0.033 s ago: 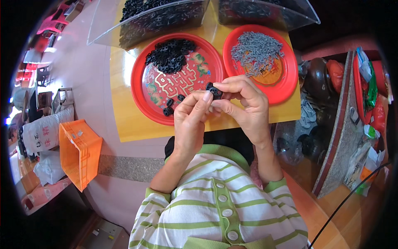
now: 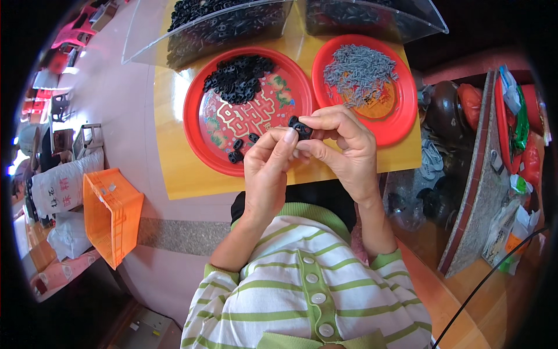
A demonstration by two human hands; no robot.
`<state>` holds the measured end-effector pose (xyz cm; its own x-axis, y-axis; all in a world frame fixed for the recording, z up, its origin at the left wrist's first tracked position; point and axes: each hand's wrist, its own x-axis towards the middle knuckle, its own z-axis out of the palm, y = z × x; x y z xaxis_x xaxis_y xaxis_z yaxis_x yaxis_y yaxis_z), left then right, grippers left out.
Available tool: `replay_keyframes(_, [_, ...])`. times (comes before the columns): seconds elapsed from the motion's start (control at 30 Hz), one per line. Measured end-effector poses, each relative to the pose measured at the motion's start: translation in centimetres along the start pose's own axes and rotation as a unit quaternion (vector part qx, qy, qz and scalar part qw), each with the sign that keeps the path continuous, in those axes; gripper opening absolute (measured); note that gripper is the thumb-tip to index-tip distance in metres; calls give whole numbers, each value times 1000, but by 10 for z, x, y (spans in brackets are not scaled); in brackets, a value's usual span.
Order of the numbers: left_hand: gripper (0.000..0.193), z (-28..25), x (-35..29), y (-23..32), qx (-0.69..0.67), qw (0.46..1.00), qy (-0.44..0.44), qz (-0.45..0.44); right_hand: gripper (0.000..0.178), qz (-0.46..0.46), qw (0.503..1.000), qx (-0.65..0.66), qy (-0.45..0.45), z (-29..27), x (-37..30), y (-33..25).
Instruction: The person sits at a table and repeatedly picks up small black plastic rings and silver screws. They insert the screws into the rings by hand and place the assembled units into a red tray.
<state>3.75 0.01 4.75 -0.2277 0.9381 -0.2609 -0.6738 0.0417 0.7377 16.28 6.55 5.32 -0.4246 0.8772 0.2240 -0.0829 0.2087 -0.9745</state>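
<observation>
A small black plastic piece with round holes, like a cord lock [image 2: 301,129], is held up over the near right edge of a red round tray [image 2: 192,136]. My left hand [image 2: 269,160] pinches its left side between thumb and fingers. From the right, my right hand [image 2: 343,148] grips it, a finger on top and the thumb below. A heap of similar black pieces [image 2: 239,78] lies at the tray's far side, and a few loose ones [image 2: 236,156] rest near my left hand. A red plate [image 2: 401,119] to the right bears a pile of small grey spring-like bits [image 2: 357,72].
Clear plastic bins [image 2: 232,26] of black parts stand at the far edge of the yellow table [image 2: 180,180]. An orange crate [image 2: 113,215] sits on the floor at left, near a white sack [image 2: 67,180]. Shelving with bags and a brown jar [image 2: 446,107] is at right.
</observation>
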Motion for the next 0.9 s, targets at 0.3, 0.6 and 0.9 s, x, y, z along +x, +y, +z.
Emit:
replay_keyframes(0.3, [23, -5, 9, -14, 209, 940, -39, 266, 26, 34, 991, 129, -9, -5, -6, 3])
replay_keyframes(0.6, [20, -8, 13, -35, 229, 913, 15, 337, 21, 63, 988, 138, 4, 1, -8, 12])
replay_keyframes(0.9, [21, -8, 33, -10, 168, 970, 53, 166, 19, 149, 984, 89, 44, -20, 41, 5])
